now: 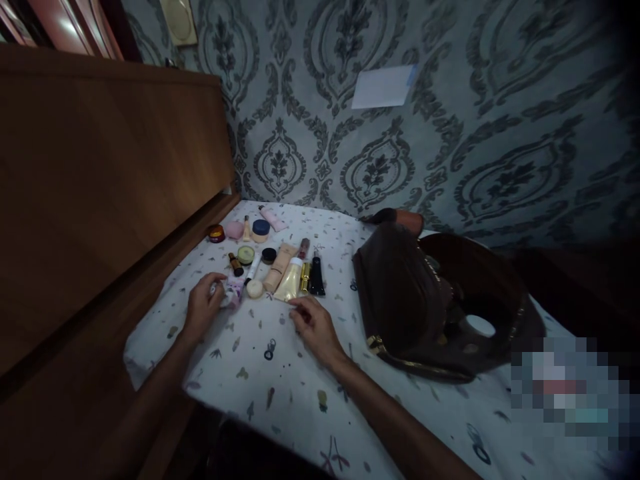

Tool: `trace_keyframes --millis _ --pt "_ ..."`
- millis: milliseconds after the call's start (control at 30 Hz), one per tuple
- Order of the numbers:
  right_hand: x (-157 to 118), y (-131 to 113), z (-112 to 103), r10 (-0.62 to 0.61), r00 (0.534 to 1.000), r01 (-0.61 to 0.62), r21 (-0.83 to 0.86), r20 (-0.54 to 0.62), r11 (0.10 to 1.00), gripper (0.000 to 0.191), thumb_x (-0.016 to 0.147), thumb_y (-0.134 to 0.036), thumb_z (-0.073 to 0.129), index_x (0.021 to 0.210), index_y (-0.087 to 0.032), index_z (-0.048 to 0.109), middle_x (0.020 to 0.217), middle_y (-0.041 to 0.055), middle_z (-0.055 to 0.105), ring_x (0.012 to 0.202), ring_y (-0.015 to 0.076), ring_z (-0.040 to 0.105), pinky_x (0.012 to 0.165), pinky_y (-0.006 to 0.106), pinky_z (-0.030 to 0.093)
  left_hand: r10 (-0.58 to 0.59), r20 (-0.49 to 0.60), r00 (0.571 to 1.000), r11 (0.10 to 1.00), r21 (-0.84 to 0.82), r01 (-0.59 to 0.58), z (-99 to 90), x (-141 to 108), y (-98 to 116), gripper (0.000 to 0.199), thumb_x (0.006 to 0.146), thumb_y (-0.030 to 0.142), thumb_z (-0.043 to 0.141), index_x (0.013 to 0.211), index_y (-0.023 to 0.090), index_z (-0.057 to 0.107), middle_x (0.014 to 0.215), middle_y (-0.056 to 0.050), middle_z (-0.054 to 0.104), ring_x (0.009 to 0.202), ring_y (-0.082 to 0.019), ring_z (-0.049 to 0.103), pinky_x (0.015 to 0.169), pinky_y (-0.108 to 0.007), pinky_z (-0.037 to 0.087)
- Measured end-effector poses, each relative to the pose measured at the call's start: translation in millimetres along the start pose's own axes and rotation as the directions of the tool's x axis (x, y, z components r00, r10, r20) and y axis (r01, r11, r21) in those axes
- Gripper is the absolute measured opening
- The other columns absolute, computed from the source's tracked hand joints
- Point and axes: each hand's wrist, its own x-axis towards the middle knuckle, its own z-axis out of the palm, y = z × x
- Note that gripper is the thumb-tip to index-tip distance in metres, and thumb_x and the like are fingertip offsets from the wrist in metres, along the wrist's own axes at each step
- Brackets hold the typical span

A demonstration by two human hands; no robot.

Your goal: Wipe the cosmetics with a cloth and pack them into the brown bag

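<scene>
My left hand (204, 305) has its fingers closed on a small purple-and-white patterned packet (233, 292) at the left of a group of cosmetics. Just below a pale yellow squeeze tube (291, 280), my right hand (316, 327) has its fingers loosely bent and apart, the fingertips at the tube's lower end. Beside that tube lie a beige tube (281, 267), a gold tube (305, 277) and a black tube (317, 276). A round cream-coloured jar (255, 289), a slim white tube (253, 268) and a small dark bottle (235, 265) are nearest the packet.
An open brown bag (400, 300) stands at the right, a white round item (481, 325) inside. Behind the front row lie a blue-lidded jar (261, 230), a pink tube (271, 218) and an amber jar (216, 233). A wooden cabinet (110, 147) borders the left; a patterned wall rises behind.
</scene>
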Motion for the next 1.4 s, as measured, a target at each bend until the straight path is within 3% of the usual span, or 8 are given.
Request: trace_keyframes --millis 100,200,667,933,1067,1167,1300,1400 --pt "-3 6 2 0.005 0.999 -0.005 -0.008 -0.041 1.0 0.022 0.083 -0.02 0.053 0.1 -0.018 0.067 0.096 0.0069 0.059 0.075 0.0169 0.062 0.065 0.03 0.053 -0.062 0.045 0.997 0.998 -0.026 0.064 2.6 0 -8 0.031 0.089 0.041 0.044 0.098 0.019 0.065 0.09 -0.003 0.068 0.078 -0.02 0.063 0.07 -0.03 0.047" --pt "-2 10 5 0.015 0.998 -0.016 -0.017 -0.058 1.0 0.026 0.083 -0.02 0.051 0.104 -0.017 0.066 0.106 0.0103 0.057 0.077 0.0172 0.063 0.064 0.031 0.055 -0.042 0.062 0.997 0.999 0.021 0.041 4.2 -1 -4 0.033 0.089 0.047 0.048 0.099 0.02 0.064 0.099 -0.005 0.069 0.086 -0.022 0.063 0.075 -0.032 0.047" --pt "6 1 3 0.075 0.991 -0.052 -0.204 0.108 0.978 0.033 0.082 -0.018 0.057 0.111 -0.014 0.071 0.115 0.0114 0.056 0.073 0.0135 0.061 0.078 0.033 0.055 0.088 0.1 0.991 0.927 0.355 -0.118 7.4 -9 -1 0.037 0.083 0.049 0.061 0.11 0.023 0.063 0.106 -0.006 0.065 0.101 -0.027 0.061 0.084 -0.037 0.048" --pt "2 6 5 0.023 0.998 -0.015 -0.161 0.051 0.987 0.031 0.082 -0.015 0.055 0.108 -0.014 0.071 0.11 0.0098 0.058 0.074 0.014 0.061 0.077 0.032 0.054 0.137 0.006 0.991 0.963 0.234 -0.135 8.2 -10 9 0.031 0.094 0.045 0.047 0.101 0.021 0.065 0.101 -0.005 0.067 0.087 -0.021 0.064 0.073 -0.03 0.047" --pt "-1 6 6 -0.011 1.0 0.015 -0.155 0.025 0.988 0.028 0.083 -0.014 0.054 0.105 -0.017 0.071 0.107 0.0085 0.059 0.077 0.0148 0.061 0.078 0.033 0.053 0.217 0.064 0.974 0.944 0.24 -0.226 10.1 13 30 0.029 0.095 0.043 0.046 0.095 0.023 0.066 0.099 -0.004 0.07 0.087 -0.021 0.065 0.072 -0.029 0.046" --pt "-1 4 5 -0.01 0.999 0.014 -0.141 0.032 0.99 0.026 0.083 -0.012 0.054 0.102 -0.018 0.071 0.105 0.0073 0.06 0.075 0.0141 0.061 0.075 0.031 0.052 0.301 0.183 0.936 0.86 0.371 -0.349 20.1 46 55 0.033 0.096 0.045 0.043 0.087 0.023 0.067 0.092 -0.005 0.071 0.09 -0.023 0.065 0.073 -0.031 0.044" --pt "-1 2 5 0.002 1.0 0.0 -0.137 0.013 0.991 0.026 0.081 -0.009 0.055 0.097 -0.02 0.071 0.099 0.0052 0.06 0.076 0.015 0.061 0.074 0.03 0.051 0.299 0.425 0.854 0.652 0.563 -0.508 53.9 98 83 0.03 0.098 0.032 0.04 0.102 0.019 0.066 0.103 -0.013 0.068 0.099 -0.029 0.063 0.072 -0.035 0.044" --pt "-2 0 4 -0.002 1.0 0.003 -0.146 0.01 0.989 0.024 0.081 -0.008 0.055 0.095 -0.02 0.07 0.099 0.0055 0.061 0.081 0.0165 0.061 0.078 0.031 0.051 0.312 0.514 0.799 0.596 0.55 -0.586 88.8 138 93 0.029 0.09 0.012 0.044 0.109 0.014 0.066 0.111 -0.018 0.065 0.103 -0.031 0.061 0.077 -0.037 0.044"
